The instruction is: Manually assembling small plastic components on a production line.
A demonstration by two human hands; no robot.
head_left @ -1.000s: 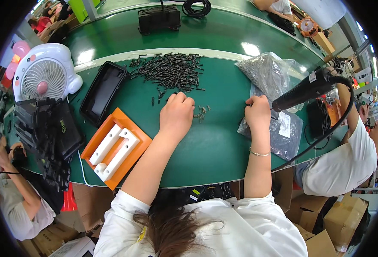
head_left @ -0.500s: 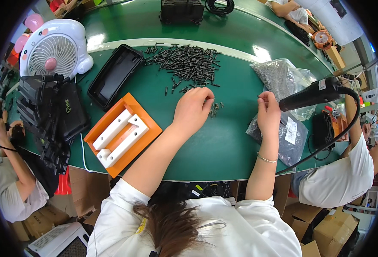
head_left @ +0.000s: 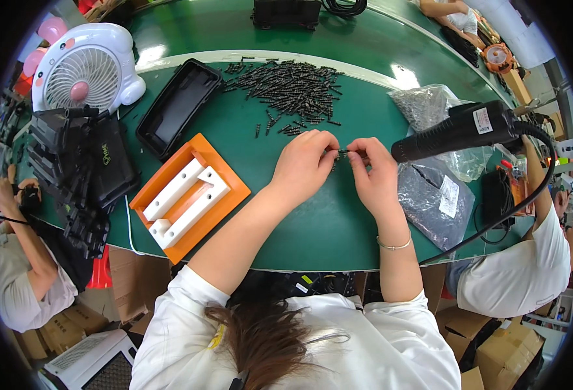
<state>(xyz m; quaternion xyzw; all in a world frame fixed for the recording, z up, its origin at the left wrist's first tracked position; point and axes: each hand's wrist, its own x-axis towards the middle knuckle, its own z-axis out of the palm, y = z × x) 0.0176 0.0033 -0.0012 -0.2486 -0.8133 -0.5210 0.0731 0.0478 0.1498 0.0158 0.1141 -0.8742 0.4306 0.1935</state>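
My left hand [head_left: 304, 161] and my right hand [head_left: 375, 174] meet above the green table [head_left: 286, 244], fingertips almost touching. Between their pinched fingers spans a small dark ribbed pin [head_left: 343, 152], its ends covered by the fingers. Just beyond my left hand lies a heap of small black ribbed pins [head_left: 293, 88], with a few loose ones at its near edge. A few tiny coil-like pieces show only in part, under and behind my left fingers.
An orange fixture with white blocks [head_left: 181, 197], a black tray [head_left: 178, 107], black cases [head_left: 107, 156] and a white fan [head_left: 85, 68] stand left. Right are a corded black tool [head_left: 455, 132], a clear bag of small parts [head_left: 423, 107] and a grey bag [head_left: 434, 205]. Co-workers sit both sides.
My right hand has moved left from beside the black tool to meet my left hand. The dark pin now shows between them. The whole view has shifted slightly.
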